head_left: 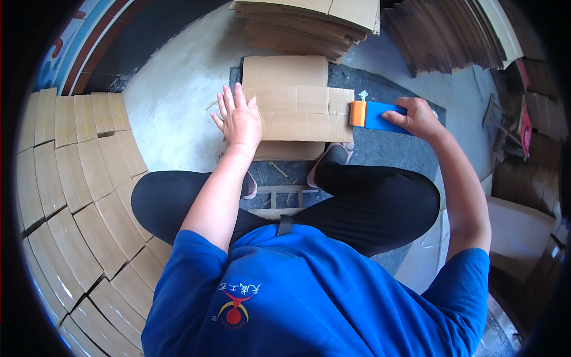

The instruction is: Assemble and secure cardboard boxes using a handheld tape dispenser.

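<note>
A brown cardboard box (291,116) lies between my feet, with one flap (284,71) spread out on its far side and another (289,150) on its near side. My left hand (241,118) is at the box's left end, fingers stretched and spread, holding nothing. In my right hand (419,118) is a blue tape dispenser (379,115) with an orange front end, its thumb wrapped over the blue body. The orange end meets the right end of the box top. Whether tape runs along the box seam is hard to make out.
Closed cardboard boxes (89,178) are stacked along the left. Flattened cardboard sheets (306,27) are piled beyond the box, and another pile (446,35) stands at the far right. A dark mat (380,157) lies on the pale floor (172,89). A slatted wooden piece (276,199) is between my legs.
</note>
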The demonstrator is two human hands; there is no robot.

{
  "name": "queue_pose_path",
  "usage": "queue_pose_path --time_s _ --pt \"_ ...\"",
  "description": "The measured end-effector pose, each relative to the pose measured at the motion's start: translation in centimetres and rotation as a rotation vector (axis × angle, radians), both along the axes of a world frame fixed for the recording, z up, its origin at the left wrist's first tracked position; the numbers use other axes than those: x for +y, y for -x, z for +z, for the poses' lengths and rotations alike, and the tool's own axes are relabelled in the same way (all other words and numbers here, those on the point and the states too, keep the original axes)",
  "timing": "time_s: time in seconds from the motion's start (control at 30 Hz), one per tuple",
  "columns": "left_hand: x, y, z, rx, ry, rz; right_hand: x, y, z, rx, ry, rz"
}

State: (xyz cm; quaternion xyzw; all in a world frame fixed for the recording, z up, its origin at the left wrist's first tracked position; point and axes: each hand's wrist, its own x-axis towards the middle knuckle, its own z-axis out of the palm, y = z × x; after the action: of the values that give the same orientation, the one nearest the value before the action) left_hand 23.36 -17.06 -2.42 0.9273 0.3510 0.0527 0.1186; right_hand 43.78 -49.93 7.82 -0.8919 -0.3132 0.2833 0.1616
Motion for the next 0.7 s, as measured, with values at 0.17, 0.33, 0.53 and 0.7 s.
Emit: queue_pose_path --time_s 0.17,0.33,0.53,0.7 --pt "-8.1 -3.3 1.8 -0.012 0.031 -0.617 -0.5 0.4 -0.8 0.004 -0.058 -0.028" --pt "-13.8 -6.2 4.3 0.11 0.124 -0.646 -0.7 0.7 -1.0 0.042 -0.059 -0.056" --pt "-14.4 -7.1 3.8 0.136 0.141 -0.612 -2.6 0.4 -1.6 0.018 -0.112 -0.063" --pt "-14.1 -7.3 3.6 0.131 0.152 -0.62 -6.8 -1.1 -0.7 0.106 0.002 -0.195"
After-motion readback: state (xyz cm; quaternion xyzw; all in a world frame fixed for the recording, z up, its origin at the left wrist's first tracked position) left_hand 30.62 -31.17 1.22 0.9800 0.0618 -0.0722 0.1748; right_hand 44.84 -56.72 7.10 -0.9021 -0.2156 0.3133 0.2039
